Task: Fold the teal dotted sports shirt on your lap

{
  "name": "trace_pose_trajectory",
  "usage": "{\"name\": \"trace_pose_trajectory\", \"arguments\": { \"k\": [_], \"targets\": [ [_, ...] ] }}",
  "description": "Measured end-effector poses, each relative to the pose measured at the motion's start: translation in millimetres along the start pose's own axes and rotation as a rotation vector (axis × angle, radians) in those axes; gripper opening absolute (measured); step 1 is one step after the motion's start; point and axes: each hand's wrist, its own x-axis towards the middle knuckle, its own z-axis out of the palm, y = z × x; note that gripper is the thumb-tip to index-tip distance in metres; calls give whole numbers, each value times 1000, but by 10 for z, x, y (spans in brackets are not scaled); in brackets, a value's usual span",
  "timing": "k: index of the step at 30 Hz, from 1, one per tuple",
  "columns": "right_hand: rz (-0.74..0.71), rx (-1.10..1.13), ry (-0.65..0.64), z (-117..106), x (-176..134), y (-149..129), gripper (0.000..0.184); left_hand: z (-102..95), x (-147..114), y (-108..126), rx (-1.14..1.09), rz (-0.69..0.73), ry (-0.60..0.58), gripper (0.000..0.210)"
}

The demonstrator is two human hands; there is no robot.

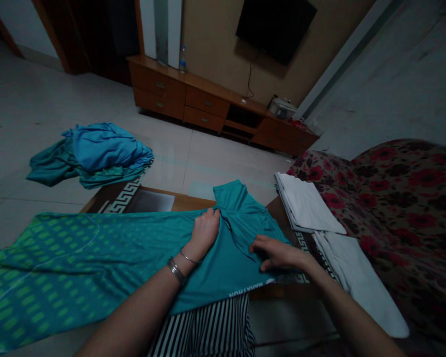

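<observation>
Head view: smooth teal shirt (141, 258), green-checked at one end, spread across desk (189, 203), overhanging its left and far edges. Left hand (205, 230): fingers clenched on rumpled fabric. Right hand (277, 253): fingers parted, curved, contact unclear.

Teal garment (226, 263): we list thin, smooth cloth, softly creased, with a faint sheen and printed lettering. Blue bundle (104, 146): limp, wrinkled cloth. Striped garment (208, 327): cloth, matt. White pieces (308, 203): cloth, matt, fairly smooth. Sofa cover (409, 178): floral-printed cloth, matt. Bangles (176, 270): we note metal, shiny. Cabinet (204, 108): wood-look fronts, smooth, low sheen, handles metallic. Bottle (183, 59): clear plastic, glossy. Television (278, 29): dark, smooth screen. Floor (22, 109): we record smooth tile, softly reflective.
</observation>
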Motion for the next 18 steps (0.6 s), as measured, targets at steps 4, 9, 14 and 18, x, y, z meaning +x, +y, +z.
{"name": "trace_pose_trajectory", "arguments": {
  "k": [4, 9, 14, 18],
  "targets": [
    [2, -50, 135, 342, -17, -23, 23, 0, 9, 0, 1, -2, -8, 27],
    [-43, 188, 223, -45, 20, -8, 25, -3, 0, -1, 5, -1, -24, 28],
    [29, 419, 318, -775, 323, 148, 28, -22, -4, -3, -7, -4, -39, 29],
    [111, 495, 519, -1169, 988, 415, 28, -38, 9, -6, -20, -24, -72, 29]
  ]
}}
